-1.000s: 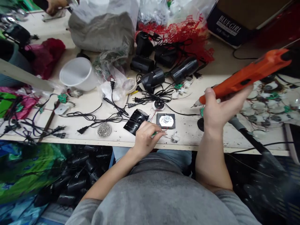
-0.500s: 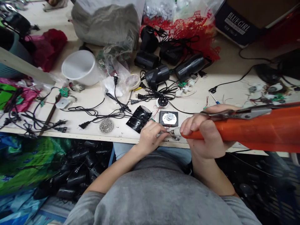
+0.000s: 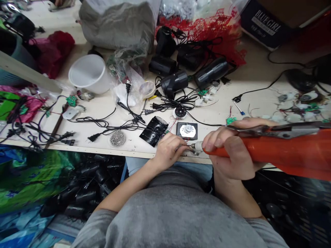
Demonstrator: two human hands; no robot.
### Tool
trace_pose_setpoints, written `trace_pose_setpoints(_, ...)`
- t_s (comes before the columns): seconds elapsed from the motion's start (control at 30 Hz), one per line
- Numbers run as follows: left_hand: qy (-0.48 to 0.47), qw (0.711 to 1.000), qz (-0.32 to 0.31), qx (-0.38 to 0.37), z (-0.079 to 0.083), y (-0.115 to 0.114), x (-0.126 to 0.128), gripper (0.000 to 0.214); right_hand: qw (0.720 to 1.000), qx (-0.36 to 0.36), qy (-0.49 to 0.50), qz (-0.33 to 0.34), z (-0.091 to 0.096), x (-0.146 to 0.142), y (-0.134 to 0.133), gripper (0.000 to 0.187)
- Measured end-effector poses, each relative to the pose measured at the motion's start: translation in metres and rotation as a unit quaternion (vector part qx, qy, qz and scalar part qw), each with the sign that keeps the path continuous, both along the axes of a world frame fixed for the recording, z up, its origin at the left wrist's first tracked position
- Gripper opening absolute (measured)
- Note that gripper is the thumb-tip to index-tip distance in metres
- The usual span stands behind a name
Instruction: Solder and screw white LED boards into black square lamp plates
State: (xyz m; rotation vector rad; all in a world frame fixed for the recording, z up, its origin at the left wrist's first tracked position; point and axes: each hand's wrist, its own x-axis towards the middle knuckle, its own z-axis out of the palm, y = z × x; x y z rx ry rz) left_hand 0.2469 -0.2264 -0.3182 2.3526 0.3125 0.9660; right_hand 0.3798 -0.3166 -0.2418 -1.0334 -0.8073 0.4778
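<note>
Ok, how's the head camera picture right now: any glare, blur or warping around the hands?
Head view: lighting is soft and even, without hard glare; the orange soldering iron looks swollen by wide-angle stretch and runs off the right edge; the left hand and right hand look reasonably sharp, but whatever the left fingers pinch is too small to make out.

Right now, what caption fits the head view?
Right hand holds an orange soldering iron by the left hand's small part.

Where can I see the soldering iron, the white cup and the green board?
soldering iron (image 3: pixel 269 151), head view, on the handle
white cup (image 3: pixel 100 82), head view, on its wall
green board (image 3: pixel 231 120), head view, on its surface
</note>
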Motion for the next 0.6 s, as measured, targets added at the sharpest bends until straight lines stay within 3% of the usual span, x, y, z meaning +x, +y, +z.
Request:
trace_pose_setpoints(0.17, 0.009, 1.000, -0.013, -0.010, 0.001, -0.001, 0.000, 0.018, 1.000, 0.016, -0.016, -0.002, 0.001, -0.001, -0.001, 0.029)
trace_pose_setpoints(0.4, 0.002, 0.998, -0.057, -0.004, 0.003, 0.000, 0.004, 0.020, 0.998, -0.052, -0.028, -0.022, 0.006, 0.000, -0.005, 0.035)
trace_pose_setpoints(0.6, 0.024, 0.999, -0.004, 0.042, 0.003, 0.002, 0.017, 0.029, 0.997, -0.060, -0.056, -0.012, -0.005, 0.017, 0.000, 0.039)
